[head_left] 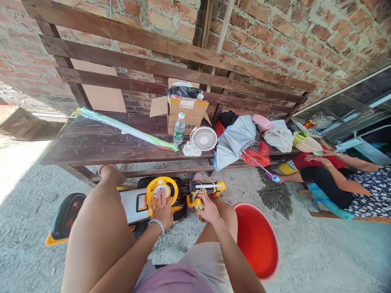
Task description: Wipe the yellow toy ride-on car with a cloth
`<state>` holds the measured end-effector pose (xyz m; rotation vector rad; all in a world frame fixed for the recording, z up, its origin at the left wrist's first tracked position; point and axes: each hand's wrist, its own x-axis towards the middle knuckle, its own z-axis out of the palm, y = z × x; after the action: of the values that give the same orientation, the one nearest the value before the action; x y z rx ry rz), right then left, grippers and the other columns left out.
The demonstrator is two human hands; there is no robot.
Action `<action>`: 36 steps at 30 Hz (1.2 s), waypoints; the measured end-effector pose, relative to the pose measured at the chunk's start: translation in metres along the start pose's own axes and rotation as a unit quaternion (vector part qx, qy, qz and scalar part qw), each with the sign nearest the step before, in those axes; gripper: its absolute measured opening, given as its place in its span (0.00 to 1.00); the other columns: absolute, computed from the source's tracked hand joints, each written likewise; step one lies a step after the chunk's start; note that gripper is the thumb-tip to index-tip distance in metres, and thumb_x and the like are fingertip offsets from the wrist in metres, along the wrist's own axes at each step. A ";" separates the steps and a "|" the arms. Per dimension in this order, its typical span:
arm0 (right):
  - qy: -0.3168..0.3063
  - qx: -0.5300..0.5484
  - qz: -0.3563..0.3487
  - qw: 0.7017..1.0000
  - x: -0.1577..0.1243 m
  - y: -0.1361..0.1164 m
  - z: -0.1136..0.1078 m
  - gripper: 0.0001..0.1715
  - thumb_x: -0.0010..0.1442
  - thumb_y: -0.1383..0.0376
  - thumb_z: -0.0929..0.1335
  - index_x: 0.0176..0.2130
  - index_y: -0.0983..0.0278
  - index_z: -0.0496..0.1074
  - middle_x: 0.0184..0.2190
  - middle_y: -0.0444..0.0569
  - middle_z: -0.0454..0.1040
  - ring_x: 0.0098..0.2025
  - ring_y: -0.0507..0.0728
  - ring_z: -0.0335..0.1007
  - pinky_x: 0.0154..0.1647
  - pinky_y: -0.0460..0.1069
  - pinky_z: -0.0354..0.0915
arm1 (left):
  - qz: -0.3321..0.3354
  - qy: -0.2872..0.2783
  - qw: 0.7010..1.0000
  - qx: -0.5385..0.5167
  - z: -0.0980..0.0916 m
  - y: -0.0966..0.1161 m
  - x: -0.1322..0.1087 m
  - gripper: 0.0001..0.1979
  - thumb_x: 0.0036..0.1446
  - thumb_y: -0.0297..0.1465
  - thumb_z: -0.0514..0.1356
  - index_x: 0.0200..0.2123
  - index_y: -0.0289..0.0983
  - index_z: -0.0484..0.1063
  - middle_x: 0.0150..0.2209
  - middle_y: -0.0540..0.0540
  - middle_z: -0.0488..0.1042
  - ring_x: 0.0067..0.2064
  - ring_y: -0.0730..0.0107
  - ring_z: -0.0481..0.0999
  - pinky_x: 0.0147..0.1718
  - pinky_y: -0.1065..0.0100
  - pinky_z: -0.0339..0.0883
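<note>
A yellow steering wheel (176,191) belongs to a ride-on toy car (130,206) with a white body, lying between my legs. My left hand (163,211), wearing a bead bracelet, rests on the wheel, its fingers stretched over the white hub. A crumpled beige cloth (200,194) is in my right hand (209,208), whose fingers are closed on it. The cloth lies against a yellow part (193,202) at the car's front end. The black seat (69,215) of the car is at the left.
A red bucket (258,240) stands by my right leg. On the wooden bench (100,148) are a cardboard box (187,112), a water bottle (179,129), a white fan (204,138) and a silver umbrella (236,140). Another person (342,179) sits at the right.
</note>
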<state>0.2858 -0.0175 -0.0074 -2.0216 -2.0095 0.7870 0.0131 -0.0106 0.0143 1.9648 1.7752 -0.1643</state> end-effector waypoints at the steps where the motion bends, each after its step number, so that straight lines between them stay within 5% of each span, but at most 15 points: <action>1: 0.017 0.018 0.019 1.000 -0.001 0.007 -0.002 0.38 0.54 0.69 0.73 0.64 0.53 0.71 0.66 0.50 0.74 0.55 0.62 0.79 0.50 0.52 0.73 | 0.000 0.000 1.000 -0.003 0.000 0.000 0.000 0.37 0.60 0.27 0.64 0.73 0.37 0.68 0.84 0.34 0.32 0.84 0.36 0.29 0.78 0.32 0.31; 5: 0.094 0.019 0.155 0.983 0.001 0.022 -0.009 0.41 0.61 0.65 0.70 0.71 0.56 0.68 0.74 0.59 0.66 0.59 0.67 0.79 0.53 0.56 0.75 | 0.007 0.002 1.000 -0.018 -0.001 0.003 -0.001 0.37 0.59 0.27 0.65 0.72 0.36 0.69 0.84 0.33 0.32 0.84 0.35 0.29 0.78 0.31 0.30; 7: 0.066 0.005 0.173 0.983 0.008 0.016 -0.008 0.39 0.63 0.65 0.69 0.71 0.59 0.69 0.74 0.60 0.66 0.63 0.69 0.77 0.58 0.58 0.74 | 0.007 0.003 1.000 -0.027 -0.002 0.004 -0.001 0.36 0.59 0.27 0.64 0.71 0.35 0.70 0.84 0.32 0.32 0.84 0.34 0.29 0.78 0.31 0.30; 14: -0.026 -0.012 0.049 0.998 0.023 -0.018 -0.007 0.36 0.60 0.70 0.69 0.65 0.54 0.78 0.72 0.51 0.70 0.61 0.65 0.78 0.62 0.57 0.75 | 0.011 0.010 0.999 -0.047 0.001 0.003 -0.002 0.36 0.58 0.27 0.63 0.71 0.35 0.70 0.84 0.32 0.31 0.84 0.36 0.29 0.78 0.31 0.29; 20: 0.081 -0.058 -0.032 0.995 0.022 -0.016 -0.019 0.37 0.65 0.69 0.68 0.70 0.53 0.74 0.72 0.53 0.67 0.66 0.65 0.74 0.65 0.56 0.74 | 0.009 0.016 0.999 -0.048 0.004 0.001 -0.002 0.37 0.57 0.27 0.64 0.71 0.35 0.71 0.84 0.33 0.34 0.84 0.36 0.30 0.78 0.32 0.29; 25: 0.071 -0.119 -0.044 0.989 0.028 -0.008 -0.010 0.44 0.59 0.75 0.70 0.70 0.50 0.74 0.69 0.53 0.68 0.68 0.66 0.70 0.67 0.57 0.72 | 0.013 0.014 0.999 -0.040 0.003 0.001 -0.002 0.39 0.57 0.27 0.63 0.73 0.34 0.69 0.84 0.32 0.34 0.84 0.36 0.30 0.78 0.32 0.28; 32: 0.065 -0.155 0.123 0.978 0.001 0.024 0.002 0.40 0.66 0.69 0.68 0.74 0.53 0.69 0.63 0.61 0.71 0.61 0.71 0.75 0.55 0.58 0.75 | 0.018 0.003 0.999 -0.045 -0.002 0.000 -0.004 0.34 0.61 0.26 0.61 0.72 0.35 0.70 0.84 0.34 0.32 0.84 0.37 0.28 0.78 0.31 0.28; 36: 0.142 -0.066 0.180 0.971 0.003 0.033 -0.038 0.32 0.72 0.61 0.63 0.71 0.59 0.71 0.66 0.62 0.68 0.59 0.67 0.76 0.57 0.57 0.73 | 0.017 -0.003 0.999 -0.047 -0.003 0.000 -0.004 0.35 0.61 0.27 0.62 0.72 0.34 0.69 0.84 0.32 0.30 0.84 0.37 0.26 0.78 0.32 0.26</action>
<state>0.3329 -0.0075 0.0075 -2.4534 -1.6004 0.3920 0.0123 -0.0133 0.0183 1.9245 1.7116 -0.0737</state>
